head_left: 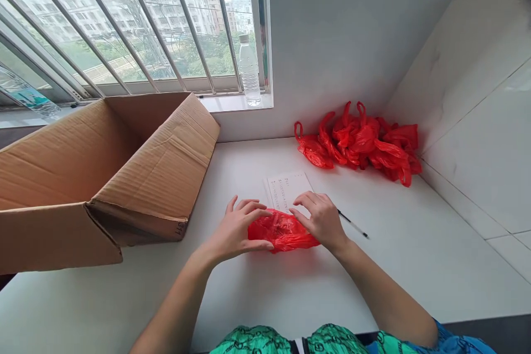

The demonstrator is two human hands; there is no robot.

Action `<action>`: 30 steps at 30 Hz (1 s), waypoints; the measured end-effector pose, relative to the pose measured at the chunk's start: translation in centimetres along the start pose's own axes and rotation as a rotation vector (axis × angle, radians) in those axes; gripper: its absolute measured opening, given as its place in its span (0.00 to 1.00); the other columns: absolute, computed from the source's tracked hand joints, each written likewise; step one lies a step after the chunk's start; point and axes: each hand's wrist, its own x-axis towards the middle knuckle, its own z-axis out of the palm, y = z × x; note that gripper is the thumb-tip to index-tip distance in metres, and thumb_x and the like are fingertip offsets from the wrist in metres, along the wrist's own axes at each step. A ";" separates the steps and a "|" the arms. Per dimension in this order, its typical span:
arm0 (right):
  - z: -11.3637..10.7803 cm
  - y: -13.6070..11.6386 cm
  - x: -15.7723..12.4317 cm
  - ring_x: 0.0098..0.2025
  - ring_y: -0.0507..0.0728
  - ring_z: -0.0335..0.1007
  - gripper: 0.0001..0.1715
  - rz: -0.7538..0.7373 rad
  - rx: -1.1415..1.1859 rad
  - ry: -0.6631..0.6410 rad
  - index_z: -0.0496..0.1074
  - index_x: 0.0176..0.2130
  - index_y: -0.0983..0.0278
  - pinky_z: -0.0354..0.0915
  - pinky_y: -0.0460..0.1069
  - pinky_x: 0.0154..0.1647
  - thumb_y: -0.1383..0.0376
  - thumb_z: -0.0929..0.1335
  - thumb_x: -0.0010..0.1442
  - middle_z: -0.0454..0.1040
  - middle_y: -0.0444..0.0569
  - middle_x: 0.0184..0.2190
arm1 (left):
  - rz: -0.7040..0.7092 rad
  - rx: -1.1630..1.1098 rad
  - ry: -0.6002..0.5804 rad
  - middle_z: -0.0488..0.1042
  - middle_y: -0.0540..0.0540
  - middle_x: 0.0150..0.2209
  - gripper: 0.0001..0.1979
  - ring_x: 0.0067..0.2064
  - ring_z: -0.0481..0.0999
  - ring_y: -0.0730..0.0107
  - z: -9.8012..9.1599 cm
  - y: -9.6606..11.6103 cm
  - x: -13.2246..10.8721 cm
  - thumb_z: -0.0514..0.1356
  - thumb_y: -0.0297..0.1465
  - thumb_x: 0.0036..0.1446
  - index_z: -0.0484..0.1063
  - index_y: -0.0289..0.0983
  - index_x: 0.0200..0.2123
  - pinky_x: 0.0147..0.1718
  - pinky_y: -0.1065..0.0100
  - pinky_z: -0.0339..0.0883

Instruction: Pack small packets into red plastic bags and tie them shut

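Note:
A small crumpled red plastic bag (281,230) lies on the white table (415,254) in front of me. My left hand (240,228) grips its left end, thumb under and fingers curled over the top. My right hand (320,218) presses on its right end with fingers bent over it. Both hands hold the same bag. Behind the bag lies a white sheet of paper (288,187) with printed lines.
A large open cardboard box (124,171) stands at the left. A pile of red plastic bags (360,144) sits at the back right corner. A pen (352,224) lies right of my right hand. A water bottle (249,69) stands on the window sill.

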 end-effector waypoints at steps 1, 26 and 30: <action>-0.4 0.2 0.0 0.38 0.57 0.72 0.09 0.016 0.020 0.008 0.71 0.38 0.61 0.59 0.53 0.44 0.60 0.64 0.69 0.77 0.48 0.36 | -0.007 0.020 -0.015 0.72 0.43 0.56 0.29 0.62 0.66 0.48 0.0 -0.3 -0.7 0.68 0.51 0.49 0.72 0.49 0.53 0.65 0.33 0.40; -3.5 0.0 0.2 0.31 0.52 0.68 0.05 0.116 0.273 0.215 0.74 0.39 0.58 0.64 0.48 0.31 0.64 0.67 0.67 0.74 0.44 0.32 | 0.142 0.179 0.381 0.77 0.52 0.33 0.16 0.34 0.75 0.74 -1.2 -0.3 4.8 0.48 0.33 0.71 0.71 0.39 0.32 0.63 0.56 0.54; -4.5 1.2 0.4 0.28 0.51 0.64 0.05 0.176 0.206 0.273 0.72 0.36 0.59 0.61 0.47 0.29 0.65 0.67 0.65 0.71 0.42 0.29 | 0.042 0.175 0.413 0.76 0.52 0.31 0.17 0.33 0.74 0.73 -1.7 -2.7 4.4 0.48 0.35 0.70 0.71 0.39 0.31 0.60 0.57 0.58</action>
